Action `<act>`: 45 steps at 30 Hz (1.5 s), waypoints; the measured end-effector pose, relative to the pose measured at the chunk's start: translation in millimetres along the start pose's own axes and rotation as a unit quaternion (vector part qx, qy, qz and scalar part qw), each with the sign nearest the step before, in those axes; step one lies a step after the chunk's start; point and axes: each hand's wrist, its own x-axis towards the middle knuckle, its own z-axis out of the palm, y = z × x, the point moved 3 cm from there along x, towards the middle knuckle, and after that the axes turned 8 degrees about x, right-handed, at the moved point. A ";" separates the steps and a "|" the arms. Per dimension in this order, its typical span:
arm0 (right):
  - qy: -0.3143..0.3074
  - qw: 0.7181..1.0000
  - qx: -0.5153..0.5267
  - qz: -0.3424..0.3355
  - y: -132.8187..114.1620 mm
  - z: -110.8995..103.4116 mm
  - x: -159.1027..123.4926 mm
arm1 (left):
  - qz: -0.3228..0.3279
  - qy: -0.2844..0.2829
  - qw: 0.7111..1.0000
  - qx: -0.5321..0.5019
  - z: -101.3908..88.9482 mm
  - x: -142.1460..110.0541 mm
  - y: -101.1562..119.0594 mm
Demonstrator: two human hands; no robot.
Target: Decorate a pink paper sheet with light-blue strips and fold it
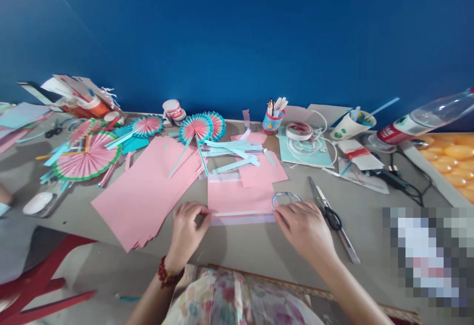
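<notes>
In front of me lies a sheet of pink paper [237, 197] with pale lilac strips along its near and far edges. A narrow white strip of tape [242, 213] stretches across its near edge. At the left end, my left hand [188, 223] pinches the strip between thumb and fingers. My right hand [305, 226] is closed at the other end around a thin roll of tape [287, 194], whose blue-and-white ring shows above the fingers. Just right of that hand, scissors [331, 216] and a utility knife [342, 236] lie on the table.
A pink paper stack [148, 191] lies left, with folded paper fans [195, 130] beyond it. Pale blue strips [237, 151] lie behind the sheet. Further right are a pen cup [272, 122], a paper cup [351, 126] and a leaning plastic bottle [418, 120]. A red chair [55, 265] stands lower left.
</notes>
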 end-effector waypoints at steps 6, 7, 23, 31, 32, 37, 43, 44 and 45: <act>-0.023 1.000 -0.012 0.016 -0.8 5.7 -3.3 | 0.010 0.010 1.000 0.027 2.8 -3.2 0.3; -0.027 0.999 -0.013 0.021 -0.8 7.0 -4.1 | 0.012 0.009 1.000 0.027 2.9 -3.6 0.0; -0.065 0.997 -0.018 0.042 2.2 14.2 -8.0 | 0.028 0.017 0.998 0.047 3.0 -6.9 4.5; -0.055 0.998 -0.018 0.034 1.0 12.1 -6.5 | 0.034 0.014 0.997 0.071 3.8 -7.0 6.8; -0.058 0.998 -0.019 0.036 1.5 12.4 -6.9 | 0.036 0.013 0.997 0.073 3.7 -6.7 7.1; -0.070 0.997 -0.020 0.041 3.8 13.7 -7.7 | 0.038 0.009 0.997 0.074 2.5 -5.5 8.2; -0.069 0.997 -0.009 0.039 3.3 10.2 -4.2 | 0.044 0.004 0.995 0.091 0.9 -5.8 10.3; -0.073 0.997 -0.008 0.039 3.2 9.7 -3.7 | 0.045 0.002 0.995 0.094 0.7 -5.8 10.6; -0.077 0.996 -0.007 0.040 3.1 9.4 -3.3 | 0.047 0.000 0.994 0.098 0.5 -5.6 10.9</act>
